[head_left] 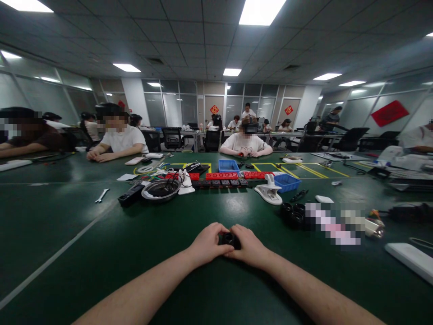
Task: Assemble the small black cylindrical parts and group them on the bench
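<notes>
Both my hands rest on the green table in front of me, pressed together around a small black round part. My left hand grips it from the left, and my right hand grips it from the right. Most of the part is hidden by my fingers. Just beyond my right hand lie several black rings.
Further out stand a metal bowl with cables, red and black strips, two blue bins, a white clamp-like tool and a wrench. A white flat device lies at right. Other people sit around the table.
</notes>
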Motion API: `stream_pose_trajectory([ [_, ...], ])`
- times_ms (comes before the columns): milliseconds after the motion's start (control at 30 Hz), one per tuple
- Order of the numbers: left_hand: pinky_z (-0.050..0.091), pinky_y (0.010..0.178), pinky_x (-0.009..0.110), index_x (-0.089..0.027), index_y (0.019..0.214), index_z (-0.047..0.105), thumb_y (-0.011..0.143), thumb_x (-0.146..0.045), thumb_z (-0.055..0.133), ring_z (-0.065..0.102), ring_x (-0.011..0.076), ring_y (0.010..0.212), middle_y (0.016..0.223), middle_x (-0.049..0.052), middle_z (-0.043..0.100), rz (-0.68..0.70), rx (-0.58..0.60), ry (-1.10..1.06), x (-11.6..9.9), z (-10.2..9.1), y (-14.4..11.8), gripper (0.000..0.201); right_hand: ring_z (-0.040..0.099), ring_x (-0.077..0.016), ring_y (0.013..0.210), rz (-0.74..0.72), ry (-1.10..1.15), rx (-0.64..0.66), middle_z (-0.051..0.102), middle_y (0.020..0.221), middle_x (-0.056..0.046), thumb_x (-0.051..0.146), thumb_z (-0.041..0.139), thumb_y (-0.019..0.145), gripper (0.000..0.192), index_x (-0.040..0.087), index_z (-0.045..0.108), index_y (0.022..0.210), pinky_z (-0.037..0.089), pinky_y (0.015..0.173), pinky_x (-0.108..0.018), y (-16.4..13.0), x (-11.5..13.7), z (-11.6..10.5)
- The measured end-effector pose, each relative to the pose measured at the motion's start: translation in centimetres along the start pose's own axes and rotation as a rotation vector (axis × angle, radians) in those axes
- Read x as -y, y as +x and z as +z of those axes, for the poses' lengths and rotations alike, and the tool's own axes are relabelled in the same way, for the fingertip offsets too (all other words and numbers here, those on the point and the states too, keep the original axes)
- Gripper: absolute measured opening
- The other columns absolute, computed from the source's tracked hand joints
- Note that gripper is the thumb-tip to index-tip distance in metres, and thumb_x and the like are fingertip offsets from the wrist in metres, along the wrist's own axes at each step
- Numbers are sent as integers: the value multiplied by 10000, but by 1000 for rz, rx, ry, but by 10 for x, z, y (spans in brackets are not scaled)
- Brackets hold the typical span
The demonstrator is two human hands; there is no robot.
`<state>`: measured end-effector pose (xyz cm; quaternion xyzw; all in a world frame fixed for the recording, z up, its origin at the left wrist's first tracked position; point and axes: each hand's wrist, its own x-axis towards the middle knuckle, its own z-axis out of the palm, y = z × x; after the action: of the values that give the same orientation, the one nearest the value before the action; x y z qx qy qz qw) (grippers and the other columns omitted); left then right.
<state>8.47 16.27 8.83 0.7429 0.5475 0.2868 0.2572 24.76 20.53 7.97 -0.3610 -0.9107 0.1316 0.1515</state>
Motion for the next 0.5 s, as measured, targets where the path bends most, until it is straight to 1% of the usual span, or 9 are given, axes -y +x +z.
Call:
stream_pose_trajectory([
  [100, 322, 484, 194, -183, 866, 523, 616, -418, 606, 406, 77, 542, 801, -17, 454, 11, 52, -35, 2, -2, 1, 353, 469, -163, 749, -112, 131, 91, 528, 811, -23, 393, 619, 624, 314, 167, 532, 824, 344, 636, -251, 2, -10, -7],
  [167, 331, 510, 197, -184, 860, 529, 613, -427, 609, 416, 90, 584, 801, -12, 457, 27, 47, -13, 3, -2, 1, 355, 468, -158, 745, -152, 189, 129, 531, 794, -18, 352, 614, 645, 257, 159, 545, 801, 348, 645, -250, 3, -14, -10],
  [233, 340, 547, 205, -185, 849, 535, 611, -431, 611, 424, 107, 635, 794, -9, 459, 44, 30, 17, 2, -2, 0, 350, 470, -155, 733, -159, 226, 133, 531, 775, -15, 325, 616, 649, 230, 149, 554, 783, 353, 641, -249, 4, -15, -11],
  [333, 354, 592, 219, -191, 879, 533, 612, -441, 610, 429, 123, 689, 827, -1, 465, 67, 26, 20, 1, -4, -1, 373, 478, -162, 735, -155, 264, 126, 542, 791, -20, 322, 621, 643, 270, 148, 570, 842, 362, 648, -257, 5, -16, -10],
  [433, 368, 616, 230, -207, 982, 500, 575, -462, 633, 431, 131, 720, 896, 7, 466, 74, 25, -6, 0, -9, 0, 499, 490, -177, 777, -146, 313, 132, 558, 861, -31, 313, 631, 630, 369, 160, 559, 958, 370, 690, -277, 4, -17, -9],
  [500, 373, 623, 234, -211, 1026, 482, 556, -458, 647, 437, 136, 731, 909, 9, 469, 67, 22, -13, -1, -12, 0, 556, 494, -183, 809, -136, 348, 140, 559, 897, -33, 288, 641, 620, 410, 165, 547, 1000, 370, 717, -284, 3, -17, -11],
])
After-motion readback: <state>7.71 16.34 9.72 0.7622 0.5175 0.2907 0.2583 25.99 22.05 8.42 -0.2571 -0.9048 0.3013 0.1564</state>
